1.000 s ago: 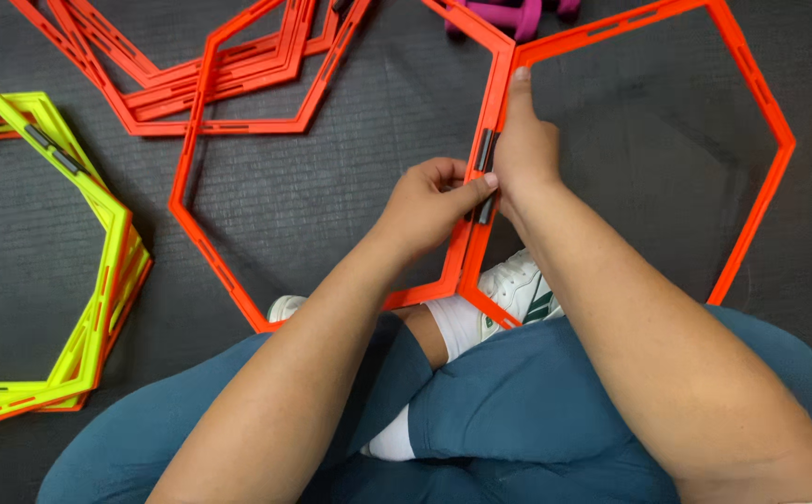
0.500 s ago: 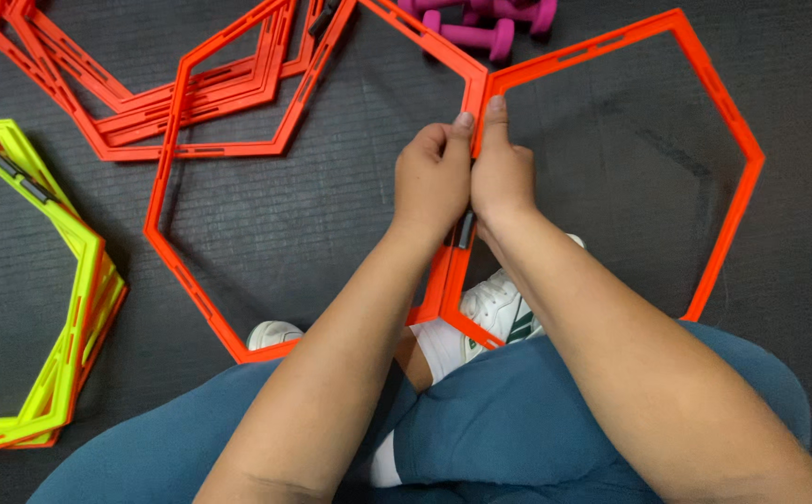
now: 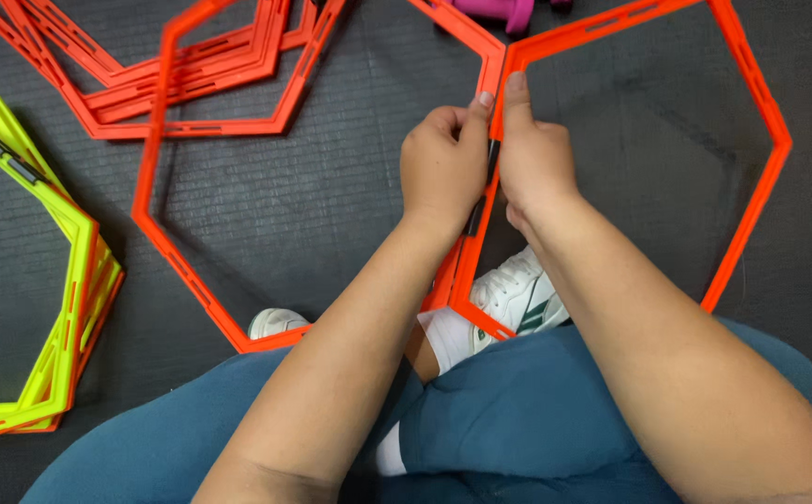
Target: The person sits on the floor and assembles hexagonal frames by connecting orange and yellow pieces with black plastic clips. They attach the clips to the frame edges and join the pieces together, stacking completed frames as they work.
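Two orange hexagon rings lie side by side on the dark mat, their adjoining edges meeting between my hands. My left hand (image 3: 443, 168) grips the edge of the left orange ring (image 3: 149, 187). My right hand (image 3: 536, 159) grips the matching edge of the right orange ring (image 3: 751, 196). Both thumbs press along the joined edges near the top corner. A small black clip (image 3: 477, 219) shows between the hands on that seam. My white shoes (image 3: 518, 289) sit under the rings' lower corner.
A stack of orange hexagon rings (image 3: 210, 65) lies at the upper left. A pile of yellow hexagon rings (image 3: 70, 280) over orange ones sits at the left edge. A pink dumbbell (image 3: 499, 9) shows at the top. My legs in blue trousers (image 3: 518, 401) fill the bottom.
Both hands slid up along the joined edges of the two rings, toward the top corner, and now press side by side with thumbs extended. The view has shifted slightly.
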